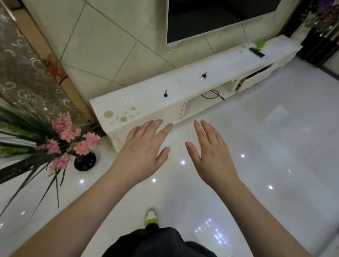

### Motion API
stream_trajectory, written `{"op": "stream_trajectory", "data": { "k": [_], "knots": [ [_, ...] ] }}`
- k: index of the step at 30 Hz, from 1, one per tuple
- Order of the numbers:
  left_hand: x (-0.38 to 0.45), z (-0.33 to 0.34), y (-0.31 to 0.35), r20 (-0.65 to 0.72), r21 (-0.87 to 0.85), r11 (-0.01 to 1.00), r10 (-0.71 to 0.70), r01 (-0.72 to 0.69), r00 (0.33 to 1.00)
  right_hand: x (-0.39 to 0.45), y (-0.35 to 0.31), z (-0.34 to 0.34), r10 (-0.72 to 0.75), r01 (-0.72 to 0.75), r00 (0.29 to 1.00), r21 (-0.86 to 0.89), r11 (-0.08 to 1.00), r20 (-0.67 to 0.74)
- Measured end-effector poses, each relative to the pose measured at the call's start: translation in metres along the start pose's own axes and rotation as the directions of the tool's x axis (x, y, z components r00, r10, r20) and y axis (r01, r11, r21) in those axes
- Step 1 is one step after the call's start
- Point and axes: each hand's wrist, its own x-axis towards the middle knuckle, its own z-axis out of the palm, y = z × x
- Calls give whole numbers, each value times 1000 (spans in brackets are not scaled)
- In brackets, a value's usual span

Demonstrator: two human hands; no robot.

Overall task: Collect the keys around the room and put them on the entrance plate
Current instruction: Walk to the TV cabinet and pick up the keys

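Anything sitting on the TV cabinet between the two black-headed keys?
No. In the head view, the cabinet top is bare between the near key and the far key; both hands are empty.

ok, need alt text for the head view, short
Two bare, empty hands, left hand and right hand, reach out open above a glossy white floor toward a long white TV cabinet. On its top lie two black-headed keys, a near key and a far key, below a wall-mounted TV. A vase of pink flowers stands at left.
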Motion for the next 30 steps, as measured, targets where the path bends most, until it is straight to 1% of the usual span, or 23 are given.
{"op": "stream_trajectory", "data": {
  "k": [4, 8, 11, 17, 21, 24, 27, 30],
  "knots": [
    [60, -2, -25, 19, -4, 999, 43, -43, 999, 67, 2, -5, 6, -6, 1000, 15, 1000, -30],
    [123, 3, -35, 10, -53, 997, 64, -63, 998, 123, 20, -7, 20, -19, 999, 15, 1000, -31],
    [180, 9, -37, 13, -60, 995, 82, -81, 997, 169, 43, -7, 19, -18, 999, 11, 1000, -43],
    [295, 24, -47, -7, -9, 995, 101, -102, 995, 273, 101, -1, 7, -6, 999, 36, 999, -32],
    [359, 34, -48, 15, -5, 999, 53, -53, 998, 336, 142, -8, -6, 6, 1000, 63, 998, -4],
    [403, 39, -53, -2, -13, 1000, 18, -18, 1000, 385, 163, -13, -44, 43, 999, 49, 998, 20],
    [432, 44, -63, -17, -34, 998, -62, 61, 998, 422, 173, -12, -65, 62, 997, 49, 997, 48],
    [455, 51, -84, -2, -21, 995, -97, 97, 995, 454, 176, -3, -86, 82, 994, 54, 995, 68]
  ]
}}
